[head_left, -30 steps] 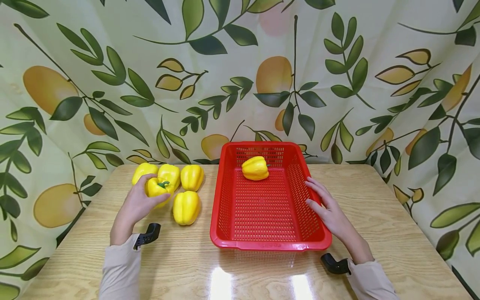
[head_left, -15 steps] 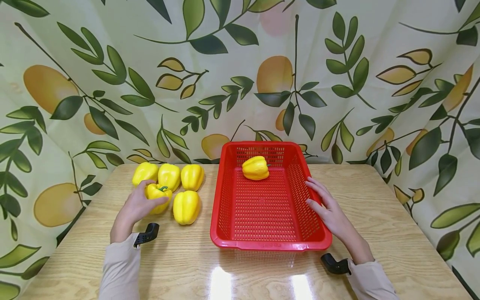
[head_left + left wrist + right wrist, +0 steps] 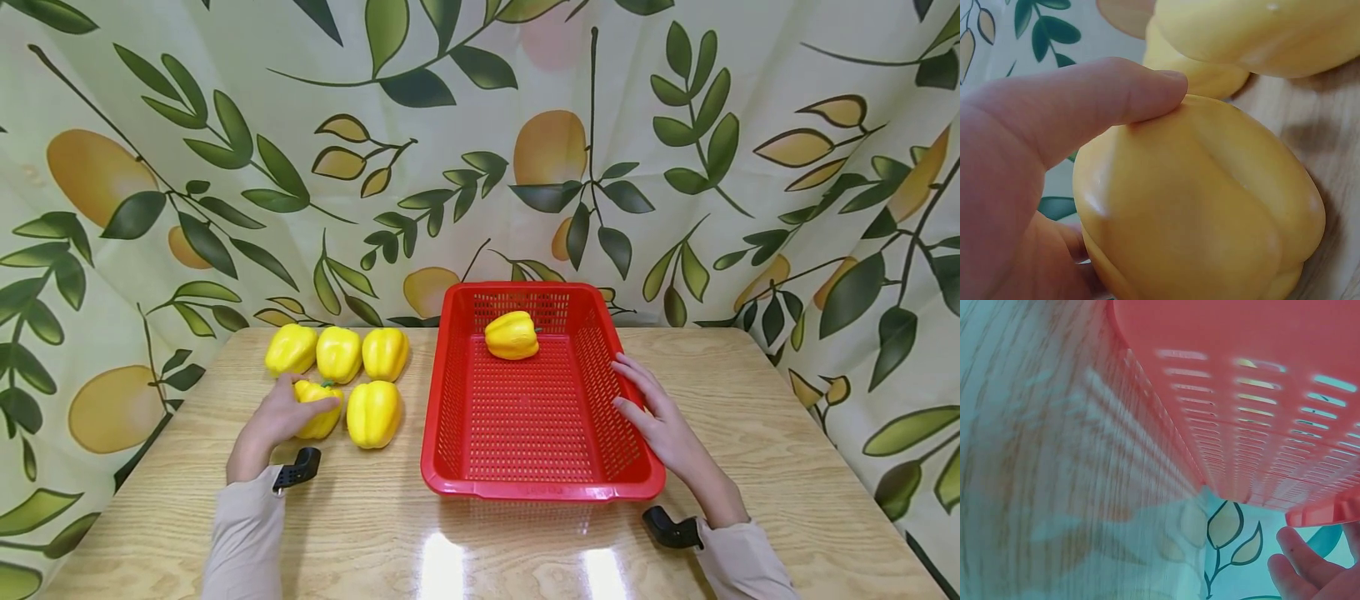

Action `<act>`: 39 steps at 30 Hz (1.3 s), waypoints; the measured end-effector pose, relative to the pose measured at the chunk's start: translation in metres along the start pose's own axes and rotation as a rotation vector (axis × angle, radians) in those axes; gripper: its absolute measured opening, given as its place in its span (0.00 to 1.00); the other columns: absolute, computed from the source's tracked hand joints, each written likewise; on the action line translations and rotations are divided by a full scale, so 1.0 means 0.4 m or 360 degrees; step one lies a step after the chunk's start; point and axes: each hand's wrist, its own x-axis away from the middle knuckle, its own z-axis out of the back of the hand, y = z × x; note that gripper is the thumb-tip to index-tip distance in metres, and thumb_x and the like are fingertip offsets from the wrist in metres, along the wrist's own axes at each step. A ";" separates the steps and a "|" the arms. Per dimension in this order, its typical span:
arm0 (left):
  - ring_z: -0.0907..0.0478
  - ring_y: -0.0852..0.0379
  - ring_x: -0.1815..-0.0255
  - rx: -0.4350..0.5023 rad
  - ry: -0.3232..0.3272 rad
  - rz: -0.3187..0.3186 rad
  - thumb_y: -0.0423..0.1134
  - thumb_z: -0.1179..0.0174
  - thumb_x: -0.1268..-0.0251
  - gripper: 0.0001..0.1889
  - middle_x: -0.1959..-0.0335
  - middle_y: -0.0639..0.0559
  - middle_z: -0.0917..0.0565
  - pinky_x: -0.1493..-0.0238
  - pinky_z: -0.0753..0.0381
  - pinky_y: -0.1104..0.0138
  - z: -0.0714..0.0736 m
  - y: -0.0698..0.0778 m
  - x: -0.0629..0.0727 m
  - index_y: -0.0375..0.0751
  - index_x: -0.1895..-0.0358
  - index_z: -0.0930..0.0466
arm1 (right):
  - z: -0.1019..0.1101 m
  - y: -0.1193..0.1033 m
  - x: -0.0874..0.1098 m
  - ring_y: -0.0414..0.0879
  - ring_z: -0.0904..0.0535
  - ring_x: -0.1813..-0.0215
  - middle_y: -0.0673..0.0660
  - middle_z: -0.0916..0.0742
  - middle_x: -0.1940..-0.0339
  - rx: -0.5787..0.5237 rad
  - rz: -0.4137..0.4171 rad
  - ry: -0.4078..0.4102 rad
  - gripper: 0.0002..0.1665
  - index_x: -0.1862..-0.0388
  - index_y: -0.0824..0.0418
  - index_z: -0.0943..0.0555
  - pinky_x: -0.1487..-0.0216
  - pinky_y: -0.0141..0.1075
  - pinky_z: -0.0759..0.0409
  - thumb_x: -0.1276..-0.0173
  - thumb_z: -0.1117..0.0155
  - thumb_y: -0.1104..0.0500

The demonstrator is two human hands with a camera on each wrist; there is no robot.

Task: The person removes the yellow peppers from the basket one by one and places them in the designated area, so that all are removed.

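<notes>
My left hand holds a yellow bell pepper with the thumb on one side and fingers on the other; the pepper is low at the table, green stem up. In the left wrist view the thumb presses on the top of this pepper, and the other fingers are mostly hidden. My right hand grips the right rim of a red plastic basket. Two of its fingertips show below the rim in the right wrist view, outside the perforated wall. One yellow pepper lies on its side inside the basket.
Several other yellow peppers stand close by on the wooden table: three in a back row, including the middle pepper, and a front pepper right of the held one. A leaf-patterned cloth hangs behind the table.
The left hand has lowered the held pepper toward the table, in front of the back row, uncovering the peppers behind. Right hand and basket have stayed in place.
</notes>
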 end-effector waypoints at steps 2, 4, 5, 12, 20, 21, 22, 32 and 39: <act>0.34 0.34 0.41 -0.0004 -0.0004 0.0007 0.57 0.41 0.35 0.47 0.37 0.24 0.34 0.36 0.34 0.43 -0.001 -0.001 -0.002 0.25 0.29 0.54 | 0.001 -0.001 0.000 0.57 0.28 0.38 0.61 0.41 0.20 -0.0012 -0.0013 -0.0007 0.30 0.25 0.62 0.37 0.58 0.39 0.13 0.23 0.48 0.61; 0.34 0.33 0.40 -0.0002 -0.0012 0.0009 0.58 0.41 0.35 0.48 0.37 0.24 0.35 0.36 0.34 0.43 -0.002 -0.002 -0.003 0.25 0.29 0.54 | 0.002 -0.001 0.000 0.54 0.28 0.39 0.61 0.41 0.20 -0.0019 -0.0016 -0.0007 0.30 0.25 0.62 0.37 0.59 0.39 0.13 0.23 0.48 0.61; 0.34 0.33 0.40 0.0000 -0.0020 0.0012 0.58 0.41 0.35 0.48 0.36 0.23 0.35 0.35 0.35 0.43 -0.002 -0.003 -0.003 0.25 0.28 0.55 | 0.003 -0.002 0.000 0.54 0.27 0.39 0.61 0.41 0.20 -0.0021 -0.0021 -0.0009 0.30 0.25 0.62 0.37 0.58 0.39 0.13 0.23 0.48 0.61; 0.34 0.34 0.40 0.0006 -0.0082 0.0010 0.61 0.42 0.35 0.52 0.34 0.24 0.37 0.41 0.29 0.47 -0.005 -0.005 -0.002 0.23 0.26 0.57 | 0.004 -0.003 0.001 0.35 0.27 0.42 0.61 0.41 0.20 -0.0038 0.0004 -0.0005 0.29 0.25 0.64 0.37 0.58 0.37 0.13 0.23 0.48 0.61; 0.28 0.42 0.52 0.0037 -0.0108 0.0037 0.62 0.43 0.34 0.50 0.39 0.29 0.34 0.66 0.24 0.64 -0.005 -0.001 0.002 0.30 0.25 0.57 | 0.004 -0.004 0.001 0.32 0.27 0.43 0.62 0.41 0.21 -0.0059 0.0022 -0.0007 0.29 0.25 0.65 0.37 0.59 0.37 0.13 0.23 0.48 0.62; 0.28 0.42 0.52 0.0043 -0.0107 0.0033 0.62 0.43 0.34 0.49 0.39 0.29 0.34 0.66 0.24 0.64 -0.006 -0.001 0.002 0.32 0.25 0.57 | 0.004 -0.004 0.001 0.32 0.27 0.43 0.62 0.41 0.21 -0.0057 0.0026 -0.0005 0.29 0.26 0.65 0.37 0.59 0.36 0.13 0.23 0.48 0.62; 0.28 0.42 0.51 0.0050 -0.0105 0.0027 0.62 0.43 0.34 0.49 0.39 0.29 0.34 0.65 0.24 0.64 -0.006 -0.001 0.003 0.33 0.25 0.56 | 0.004 -0.003 0.001 0.31 0.27 0.43 0.62 0.41 0.21 -0.0050 0.0031 -0.0002 0.29 0.26 0.65 0.37 0.59 0.36 0.13 0.23 0.48 0.62; 0.29 0.40 0.47 0.0052 -0.0087 0.0011 0.61 0.42 0.35 0.46 0.40 0.29 0.32 0.53 0.22 0.56 -0.005 -0.005 0.001 0.32 0.28 0.52 | -0.001 -0.001 0.000 0.28 0.28 0.43 0.64 0.42 0.21 -0.0034 0.0070 0.0010 0.29 0.26 0.68 0.37 0.59 0.31 0.16 0.23 0.48 0.63; 0.36 0.30 0.36 -0.0015 -0.0028 -0.0092 0.57 0.41 0.33 0.46 0.31 0.22 0.39 0.34 0.36 0.39 0.000 -0.006 -0.002 0.28 0.27 0.51 | -0.001 0.000 0.000 0.28 0.28 0.43 0.64 0.42 0.21 -0.0030 0.0068 0.0011 0.29 0.26 0.68 0.37 0.59 0.31 0.16 0.23 0.49 0.63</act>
